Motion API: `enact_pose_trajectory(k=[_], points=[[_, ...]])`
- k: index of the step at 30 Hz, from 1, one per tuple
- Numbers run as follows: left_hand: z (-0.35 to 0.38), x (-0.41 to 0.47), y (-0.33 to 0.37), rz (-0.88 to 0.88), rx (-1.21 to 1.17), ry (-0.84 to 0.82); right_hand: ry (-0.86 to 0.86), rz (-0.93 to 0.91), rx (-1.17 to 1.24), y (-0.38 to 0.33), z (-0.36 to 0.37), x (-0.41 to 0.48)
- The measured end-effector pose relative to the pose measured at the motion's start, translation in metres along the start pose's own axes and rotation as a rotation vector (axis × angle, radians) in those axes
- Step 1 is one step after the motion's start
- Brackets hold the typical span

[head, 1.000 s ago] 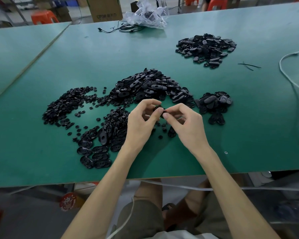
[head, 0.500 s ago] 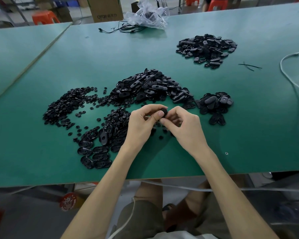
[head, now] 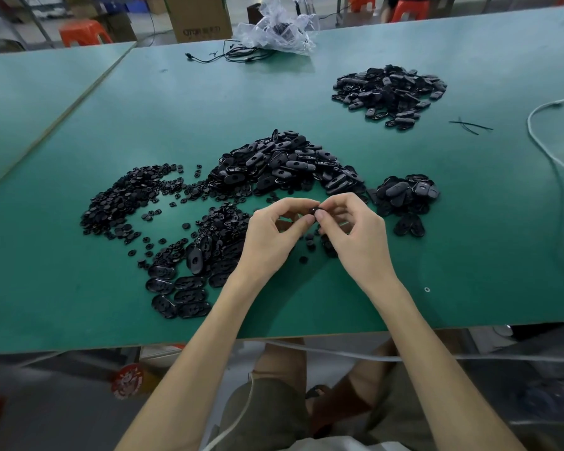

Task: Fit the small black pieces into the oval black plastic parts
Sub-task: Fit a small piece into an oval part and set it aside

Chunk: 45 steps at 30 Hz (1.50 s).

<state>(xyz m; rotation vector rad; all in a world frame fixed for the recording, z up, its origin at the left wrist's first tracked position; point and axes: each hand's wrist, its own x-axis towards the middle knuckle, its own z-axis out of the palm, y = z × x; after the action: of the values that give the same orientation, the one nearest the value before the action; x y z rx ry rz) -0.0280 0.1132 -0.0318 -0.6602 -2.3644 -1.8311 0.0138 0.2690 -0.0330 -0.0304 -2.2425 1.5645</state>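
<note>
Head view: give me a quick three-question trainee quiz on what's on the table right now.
1. True or false: the left hand and right hand pinch one black part between them.
2. The white cable lies on the table's: A) left side, B) right side, C) middle.
3. Fill in: the heap of small pieces lies to the ___ of the big heap of oval parts.
Key: 1 true; 2 B; 3 left.
</note>
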Motion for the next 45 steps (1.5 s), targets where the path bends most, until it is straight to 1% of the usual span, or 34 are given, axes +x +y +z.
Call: enact_pose_trajectory(k=[7, 15, 21, 33, 45], points=[[0.0002, 0.0001, -0.0013, -0.003, 0.032, -0.012, 0.021, 0.033, -0.003, 0.001, -0.0012, -0.0005], [0.0003, -0.0005, -0.0021, -0.011, 0.042, -0.005, 0.045, 0.021, 0.034, -0.0006, -0.0013, -0.0019], [0.0026, -0.0037, -0.0003, -0.021, -0.03, -0.013, 0.033, -0.021, 0.047, -0.0036, -0.0026, -0.0027], [0.0017, -0.0016, 0.0005, -0.038, -0.092, -0.015, 0.015, -0.021, 0.057, -0.0043, -0.0029, -0.0025], [0.0013, -0.0013, -0.0009, -0.054, -0.015, 0.014, -0.033, -0.032, -0.005, -0.0019, -0.0018, -0.0016]])
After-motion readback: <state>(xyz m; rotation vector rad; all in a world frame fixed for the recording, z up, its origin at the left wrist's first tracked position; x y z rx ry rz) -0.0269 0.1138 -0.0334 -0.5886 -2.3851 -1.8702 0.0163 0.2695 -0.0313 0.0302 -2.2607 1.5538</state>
